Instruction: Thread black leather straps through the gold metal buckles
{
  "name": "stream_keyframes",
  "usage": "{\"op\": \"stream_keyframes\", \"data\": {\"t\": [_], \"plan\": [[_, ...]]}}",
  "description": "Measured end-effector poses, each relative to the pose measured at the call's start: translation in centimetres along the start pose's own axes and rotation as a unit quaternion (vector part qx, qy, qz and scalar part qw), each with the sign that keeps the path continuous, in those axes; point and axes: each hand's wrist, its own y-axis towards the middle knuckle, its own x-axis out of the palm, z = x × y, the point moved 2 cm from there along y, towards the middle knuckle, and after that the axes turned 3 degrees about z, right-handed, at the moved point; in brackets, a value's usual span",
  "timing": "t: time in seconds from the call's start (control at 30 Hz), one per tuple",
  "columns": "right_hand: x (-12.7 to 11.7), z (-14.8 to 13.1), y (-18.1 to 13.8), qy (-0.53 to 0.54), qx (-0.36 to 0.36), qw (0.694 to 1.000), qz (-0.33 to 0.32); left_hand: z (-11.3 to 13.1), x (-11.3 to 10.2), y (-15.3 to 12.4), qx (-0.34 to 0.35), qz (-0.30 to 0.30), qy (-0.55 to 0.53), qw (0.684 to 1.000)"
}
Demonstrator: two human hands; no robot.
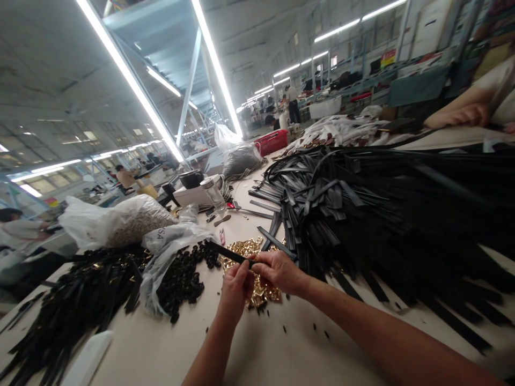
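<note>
A black strap (225, 251) is pinched between the fingers of my left hand (236, 289), its free end pointing up and to the left. My right hand (281, 272) grips the same strap from the other side, fingertips meeting those of the left. Whether a small part sits between the fingertips is hidden. Gold metal buckles (263, 295) lie in a pile under and behind both hands. Left of them spreads a heap of small black loops (181, 284). A large bundle of black straps (322, 198) covers the table on the right.
Another bunch of black straps (76, 300) lies at left, by a clear plastic bag (155, 289). Farther back are a glass jar (213, 193), scissors (241, 208), a filled bag (124, 225) and a red basket (271, 142). A co-worker's arm (462, 110) rests at the far right.
</note>
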Motion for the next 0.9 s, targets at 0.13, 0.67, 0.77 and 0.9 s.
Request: {"op": "stream_keyframes", "data": {"t": [0.13,0.67,0.77,0.9], "plan": [[-0.1,0.3,0.1,0.027,0.016,0.999,-0.020,-0.1,0.0,0.0,0.004,0.001,0.013,1.000],[0.0,0.5,0.4,0.105,0.122,0.987,-0.018,-0.3,-1.0,0.6,-0.110,-0.079,-0.120,0.984],[-0.1,0.7,0.3,0.037,0.078,0.996,-0.037,-0.2,-1.2,0.3,-0.181,-0.116,-0.145,0.966],[-0.9,0.7,0.4,-0.099,0.019,0.995,-0.017,-0.4,-0.9,0.3,-0.189,-0.092,-0.134,0.968]]}}
